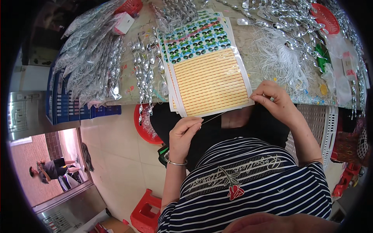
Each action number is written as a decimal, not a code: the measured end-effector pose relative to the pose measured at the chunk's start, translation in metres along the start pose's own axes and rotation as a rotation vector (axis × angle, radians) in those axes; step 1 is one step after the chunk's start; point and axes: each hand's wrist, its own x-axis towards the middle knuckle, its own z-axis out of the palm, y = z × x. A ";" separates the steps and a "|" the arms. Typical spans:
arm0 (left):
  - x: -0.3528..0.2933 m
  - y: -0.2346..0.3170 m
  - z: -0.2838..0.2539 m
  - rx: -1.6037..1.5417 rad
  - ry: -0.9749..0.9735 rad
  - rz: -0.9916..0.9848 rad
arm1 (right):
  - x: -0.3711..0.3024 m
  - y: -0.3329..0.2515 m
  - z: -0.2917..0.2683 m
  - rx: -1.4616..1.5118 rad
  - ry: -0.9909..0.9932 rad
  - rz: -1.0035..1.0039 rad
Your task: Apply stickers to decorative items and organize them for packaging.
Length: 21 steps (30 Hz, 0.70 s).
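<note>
At the printed sheet's near end, left hand pinches thread, right hand pinched too, contents unclear: likely straightening, next calling for even tension

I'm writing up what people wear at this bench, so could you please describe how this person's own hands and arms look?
Both the left hand and the right hand are ungloved. A silver-coloured bangle circles the left wrist; none shows on the right. The forearms are bare below short, dark sleeves with white stripes.
</note>
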 end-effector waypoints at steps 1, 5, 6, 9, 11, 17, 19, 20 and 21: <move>-0.001 0.000 0.001 0.000 0.006 -0.004 | -0.001 -0.002 0.004 0.002 -0.007 0.000; 0.013 0.022 0.023 0.050 0.011 0.049 | 0.010 -0.022 0.031 0.072 -0.088 -0.227; 0.018 0.029 0.029 0.028 -0.003 0.055 | 0.013 -0.024 0.039 0.086 -0.091 -0.232; 0.024 0.036 0.046 -0.076 -0.037 -0.007 | 0.017 -0.035 0.056 0.155 -0.088 -0.157; 0.025 0.037 0.051 -0.343 -0.034 -0.119 | 0.017 -0.036 0.059 0.214 -0.081 -0.071; 0.022 0.028 0.042 -0.176 -0.057 -0.153 | 0.020 -0.021 0.048 0.166 -0.009 -0.076; 0.022 0.025 0.040 -0.147 -0.041 -0.160 | 0.019 -0.019 0.045 0.169 0.004 -0.031; 0.021 0.026 0.040 -0.167 -0.058 -0.162 | 0.019 -0.019 0.044 0.207 0.013 -0.007; 0.021 0.028 0.042 -0.168 -0.063 -0.167 | 0.018 -0.018 0.044 0.246 0.025 0.016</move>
